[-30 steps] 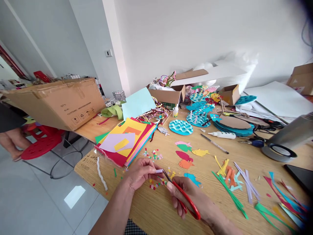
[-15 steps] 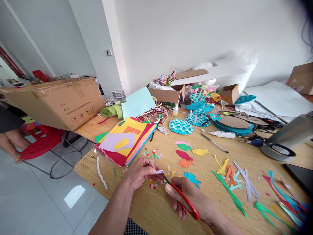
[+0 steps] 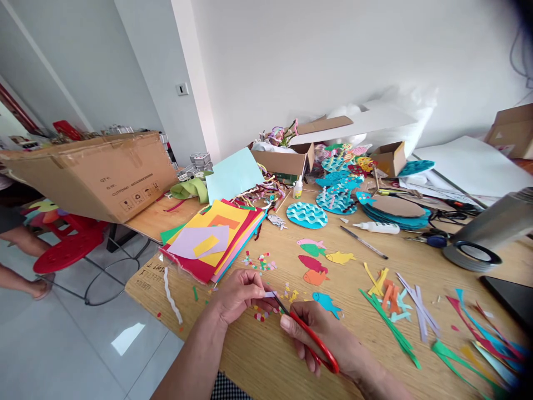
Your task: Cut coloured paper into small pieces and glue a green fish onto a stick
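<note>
At the bottom centre of the frame, the right hand [image 3: 325,326] grips the red-handled metal scissors [image 3: 307,331], its fingers in the loops. Just to their left, the left hand [image 3: 239,293] pinches a short lilac paper strip [image 3: 270,294] between thumb and fingertips. Over the last second both hands barely shift; the blade tips now sit slightly further left, over the strip's free end. I judge this as the same snipping carrying on, though whether a piece has come off is too small to tell.

Under and beyond the hands, the small multicoloured paper dots [image 3: 261,317] and the blue paper fish [image 3: 327,305] keep their places on the wooden table [image 3: 250,361]. At the far left of the frame, a person's bare leg [image 3: 16,279] beside the round red stool [image 3: 69,250] has moved, which seems to have no bearing on the cutting.
</note>
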Available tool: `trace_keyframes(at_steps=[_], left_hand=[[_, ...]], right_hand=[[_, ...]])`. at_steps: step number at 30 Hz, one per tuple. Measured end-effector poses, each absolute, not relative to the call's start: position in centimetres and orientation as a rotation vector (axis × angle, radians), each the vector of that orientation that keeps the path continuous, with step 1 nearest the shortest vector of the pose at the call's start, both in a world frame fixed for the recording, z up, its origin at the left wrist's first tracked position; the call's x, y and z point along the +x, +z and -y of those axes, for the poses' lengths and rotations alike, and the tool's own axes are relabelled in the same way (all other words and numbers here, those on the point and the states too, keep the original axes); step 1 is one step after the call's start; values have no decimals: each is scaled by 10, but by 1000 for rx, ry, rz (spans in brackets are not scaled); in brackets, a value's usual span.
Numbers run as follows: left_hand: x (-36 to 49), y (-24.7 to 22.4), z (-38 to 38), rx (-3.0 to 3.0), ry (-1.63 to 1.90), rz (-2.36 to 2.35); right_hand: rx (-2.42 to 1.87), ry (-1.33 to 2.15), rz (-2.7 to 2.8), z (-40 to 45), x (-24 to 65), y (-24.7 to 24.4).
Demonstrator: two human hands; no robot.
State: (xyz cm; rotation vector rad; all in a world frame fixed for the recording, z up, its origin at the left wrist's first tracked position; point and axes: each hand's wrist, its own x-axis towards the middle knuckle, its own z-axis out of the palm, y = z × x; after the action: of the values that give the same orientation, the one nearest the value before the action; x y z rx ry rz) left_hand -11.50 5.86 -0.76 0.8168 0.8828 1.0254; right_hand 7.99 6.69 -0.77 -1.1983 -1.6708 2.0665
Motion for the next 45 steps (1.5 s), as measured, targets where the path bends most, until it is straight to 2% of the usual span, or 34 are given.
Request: trace_keyframes(at_steps=[45], left_hand=[[-115,-8,-59,820,1038,-840]], right_hand=[[-1313,2036,1692,-65,78,-5]])
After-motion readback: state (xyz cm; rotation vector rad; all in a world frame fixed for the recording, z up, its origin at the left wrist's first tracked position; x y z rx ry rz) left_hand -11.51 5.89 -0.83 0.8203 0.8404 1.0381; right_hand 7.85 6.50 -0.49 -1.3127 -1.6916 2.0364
